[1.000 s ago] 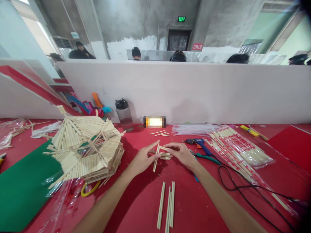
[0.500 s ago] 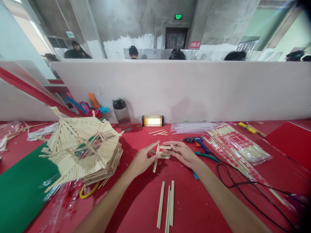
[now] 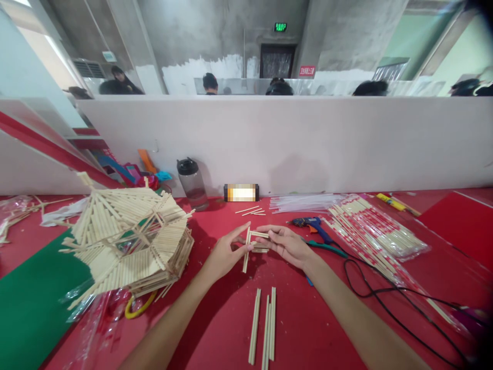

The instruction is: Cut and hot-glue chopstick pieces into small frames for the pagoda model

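Over the middle of the red table, my left hand [image 3: 232,251] pinches a pair of pale wooden sticks [image 3: 245,263] that stand nearly upright, tilted a little. From the other side my right hand [image 3: 287,244] grips short wooden sticks [image 3: 259,234] lying crosswise, their left ends meeting the upright pair. A few more short sticks show just below, between the hands; whether they are joined on is hard to tell. Nearer me on the table lie several long loose sticks [image 3: 254,326]. Right of my right hand sits a blue glue gun [image 3: 310,222], with green-handled pliers [image 3: 327,248] partly behind the wrist.
On the left stands a large stick-built model [image 3: 131,241], partly over a green sheet [image 3: 42,293]. A water bottle [image 3: 191,185] is at the back by the white partition [image 3: 327,144]. Packs of sticks [image 3: 385,231], clear glue sticks [image 3: 304,202] and a black cable [image 3: 381,294] lie right.
The right hand has shifted very slightly, and the crosswise sticks now tilt a little where they meet the upright pair. The whole view has moved slightly; both grips are unchanged.
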Demonstrator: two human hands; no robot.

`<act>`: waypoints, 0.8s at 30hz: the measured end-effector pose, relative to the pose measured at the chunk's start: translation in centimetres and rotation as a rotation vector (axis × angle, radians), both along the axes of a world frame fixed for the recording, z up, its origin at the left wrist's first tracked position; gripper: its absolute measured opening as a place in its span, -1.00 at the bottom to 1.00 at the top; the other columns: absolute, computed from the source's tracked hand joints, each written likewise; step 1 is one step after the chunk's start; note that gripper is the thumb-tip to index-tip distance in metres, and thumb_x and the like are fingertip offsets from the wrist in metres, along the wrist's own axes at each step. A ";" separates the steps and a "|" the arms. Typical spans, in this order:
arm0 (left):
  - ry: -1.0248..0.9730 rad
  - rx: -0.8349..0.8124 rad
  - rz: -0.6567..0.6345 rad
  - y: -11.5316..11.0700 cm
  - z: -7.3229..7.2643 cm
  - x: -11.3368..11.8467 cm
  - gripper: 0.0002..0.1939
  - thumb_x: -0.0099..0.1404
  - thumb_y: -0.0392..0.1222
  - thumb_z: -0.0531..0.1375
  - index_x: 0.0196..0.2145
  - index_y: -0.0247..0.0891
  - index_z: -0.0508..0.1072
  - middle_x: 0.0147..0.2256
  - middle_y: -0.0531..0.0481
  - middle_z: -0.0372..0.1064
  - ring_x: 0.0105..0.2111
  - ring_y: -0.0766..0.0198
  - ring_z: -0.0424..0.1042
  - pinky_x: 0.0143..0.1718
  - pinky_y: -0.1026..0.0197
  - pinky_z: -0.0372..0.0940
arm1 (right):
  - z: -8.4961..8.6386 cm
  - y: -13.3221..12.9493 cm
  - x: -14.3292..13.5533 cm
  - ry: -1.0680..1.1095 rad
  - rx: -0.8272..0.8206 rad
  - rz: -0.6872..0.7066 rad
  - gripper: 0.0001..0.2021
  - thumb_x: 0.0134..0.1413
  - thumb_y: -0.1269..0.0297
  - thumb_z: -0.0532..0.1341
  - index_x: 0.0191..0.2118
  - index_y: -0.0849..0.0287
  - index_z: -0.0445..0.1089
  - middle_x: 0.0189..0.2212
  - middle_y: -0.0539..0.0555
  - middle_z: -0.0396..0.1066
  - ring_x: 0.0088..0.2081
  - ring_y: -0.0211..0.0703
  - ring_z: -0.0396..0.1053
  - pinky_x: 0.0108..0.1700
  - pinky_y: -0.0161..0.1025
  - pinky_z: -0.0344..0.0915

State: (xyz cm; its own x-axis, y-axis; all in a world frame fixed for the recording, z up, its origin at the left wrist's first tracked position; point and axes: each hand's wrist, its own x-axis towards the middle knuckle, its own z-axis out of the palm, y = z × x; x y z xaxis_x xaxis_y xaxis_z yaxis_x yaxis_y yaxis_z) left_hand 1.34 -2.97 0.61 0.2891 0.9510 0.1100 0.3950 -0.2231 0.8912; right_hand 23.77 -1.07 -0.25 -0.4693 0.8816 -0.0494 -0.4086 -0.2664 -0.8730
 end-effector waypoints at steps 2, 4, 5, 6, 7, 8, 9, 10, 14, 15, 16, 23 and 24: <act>-0.004 -0.005 -0.004 0.0 0.1 0.0 -0.29 0.27 0.02 0.24 0.31 -0.17 0.20 -0.27 0.04 0.54 -0.26 0.22 0.49 -0.08 0.19 0.35 | -0.1 0.0 0.0 -0.012 0.009 0.002 -0.69 0.05 0.19 0.40 -0.09 0.21 0.55 -0.11 0.17 0.55 -0.07 -0.06 0.53 0.19 -0.05 0.31; -0.005 -0.012 -0.001 -0.1 0.2 0.0 -0.29 0.26 0.02 0.25 0.30 -0.16 0.21 -0.27 0.04 0.55 -0.27 0.22 0.50 -0.09 0.19 0.35 | -0.1 0.0 0.1 -0.028 0.017 0.004 -0.68 0.06 0.18 0.40 -0.09 0.21 0.55 -0.10 0.17 0.55 -0.05 -0.06 0.52 0.20 -0.05 0.30; -0.006 -0.015 0.002 -0.1 0.3 0.0 -0.30 0.26 0.02 0.25 0.30 -0.16 0.22 -0.27 0.05 0.55 -0.26 0.23 0.50 -0.09 0.19 0.35 | -0.1 0.1 0.1 -0.035 0.022 0.002 -0.69 0.06 0.17 0.39 -0.09 0.20 0.55 -0.09 0.17 0.55 -0.05 -0.05 0.52 0.20 -0.05 0.30; -0.007 -0.018 0.004 -0.1 0.3 0.0 -0.31 0.25 0.02 0.26 0.29 -0.15 0.23 -0.27 0.05 0.55 -0.26 0.23 0.50 -0.09 0.20 0.35 | -0.2 0.1 0.1 -0.040 0.027 -0.001 -0.69 0.07 0.17 0.39 -0.09 0.20 0.55 -0.09 0.17 0.55 -0.04 -0.05 0.52 0.19 -0.04 0.31; -0.008 -0.021 0.005 -0.1 0.3 0.0 -0.32 0.25 0.01 0.26 0.29 -0.15 0.24 -0.26 0.06 0.55 -0.25 0.23 0.50 -0.09 0.20 0.35 | -0.2 0.1 0.1 -0.042 0.030 -0.004 -0.70 0.07 0.17 0.39 -0.09 0.19 0.55 -0.09 0.16 0.55 -0.04 -0.05 0.52 0.19 -0.05 0.31; -0.007 -0.025 0.002 -0.1 0.3 0.0 -0.32 0.26 0.01 0.26 0.28 -0.15 0.24 -0.26 0.06 0.55 -0.25 0.23 0.50 -0.09 0.20 0.35 | -0.2 0.1 0.2 -0.041 0.032 -0.008 -0.70 0.07 0.17 0.39 -0.10 0.19 0.55 -0.09 0.16 0.55 -0.05 -0.05 0.52 0.19 -0.05 0.31; -0.006 -0.027 -0.003 -0.1 0.3 0.0 -0.32 0.26 0.00 0.25 0.28 -0.16 0.24 -0.27 0.06 0.55 -0.25 0.23 0.50 -0.09 0.20 0.35 | -0.3 0.1 0.2 -0.037 0.032 -0.011 -0.70 0.07 0.17 0.39 -0.10 0.19 0.56 -0.09 0.16 0.55 -0.05 -0.06 0.52 0.19 -0.06 0.32; -0.005 -0.029 -0.009 -0.1 0.2 -0.1 -0.32 0.26 0.00 0.25 0.28 -0.18 0.24 -0.27 0.06 0.55 -0.25 0.23 0.50 -0.09 0.20 0.35 | -0.3 0.1 0.2 -0.033 0.027 -0.012 -0.70 0.07 0.18 0.39 -0.10 0.20 0.56 -0.10 0.16 0.55 -0.06 -0.07 0.52 0.19 -0.07 0.31; -0.007 -0.026 -0.024 -0.1 0.2 -0.1 -0.32 0.26 0.01 0.25 0.29 -0.19 0.23 -0.27 0.06 0.55 -0.24 0.23 0.50 -0.07 0.19 0.34 | -0.2 0.1 0.1 -0.019 -0.001 -0.012 -0.71 0.05 0.20 0.41 -0.11 0.21 0.56 -0.12 0.16 0.56 -0.07 -0.10 0.53 0.20 -0.10 0.30; -0.010 -0.025 -0.024 -0.1 0.2 -0.1 -0.32 0.26 0.01 0.25 0.28 -0.18 0.24 -0.27 0.06 0.54 -0.24 0.24 0.50 -0.08 0.20 0.34 | -0.2 0.1 0.1 -0.016 -0.007 -0.015 -0.71 0.04 0.21 0.41 -0.11 0.22 0.56 -0.12 0.16 0.56 -0.08 -0.11 0.53 0.21 -0.11 0.29; -0.011 -0.026 -0.024 -0.1 0.2 -0.1 -0.32 0.26 0.02 0.25 0.28 -0.18 0.24 -0.27 0.06 0.54 -0.25 0.24 0.50 -0.08 0.20 0.34 | -0.2 0.1 0.1 -0.011 -0.014 -0.019 -0.71 0.04 0.21 0.41 -0.12 0.22 0.56 -0.13 0.16 0.57 -0.08 -0.12 0.53 0.21 -0.11 0.29; -0.002 -0.023 -0.010 -0.4 0.6 0.1 -0.32 0.25 -0.02 0.26 0.28 -0.19 0.24 -0.28 0.06 0.55 -0.28 0.24 0.49 -0.10 0.21 0.34 | -0.2 0.2 0.3 -0.027 -0.014 -0.007 -0.71 0.02 0.21 0.42 -0.14 0.24 0.56 -0.11 0.19 0.56 -0.08 -0.06 0.54 0.20 -0.06 0.30; 0.002 -0.025 -0.008 -0.4 0.6 0.1 -0.32 0.25 -0.02 0.26 0.28 -0.20 0.24 -0.28 0.06 0.56 -0.27 0.24 0.50 -0.10 0.21 0.34 | -0.1 0.2 0.3 -0.037 -0.007 -0.004 -0.70 0.03 0.21 0.42 -0.13 0.24 0.56 -0.10 0.20 0.56 -0.07 -0.04 0.54 0.21 -0.05 0.29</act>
